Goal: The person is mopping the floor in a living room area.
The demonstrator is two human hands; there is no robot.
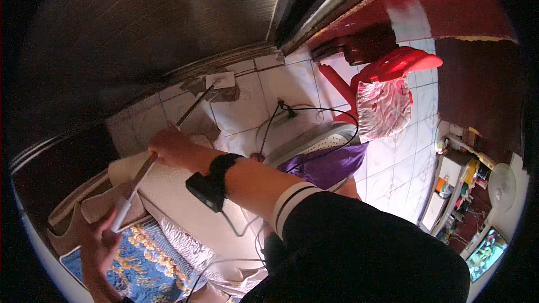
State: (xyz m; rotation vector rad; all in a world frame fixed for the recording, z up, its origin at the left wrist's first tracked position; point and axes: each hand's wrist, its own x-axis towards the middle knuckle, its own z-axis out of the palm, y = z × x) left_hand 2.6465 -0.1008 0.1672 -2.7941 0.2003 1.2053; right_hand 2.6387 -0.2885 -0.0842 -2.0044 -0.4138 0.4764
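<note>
My right hand is closed around the middle of a long thin pole of what looks like a flat mop. At the pole's lower left end, my left hand holds the white grip; its fingers are partly in shade. The pole's far end meets a pale rectangular head, with greyish-brown material around it, on the tiled floor close to the wall's base. A black band with a small black device hangs at my right wrist, and a cable runs from it.
A cream sofa or bed with a blue patterned cloth lies below my hands. Right of my arm are an ironing board with a purple cloth, a looped black cable and a red plastic chair. Shelves and a fan stand far right.
</note>
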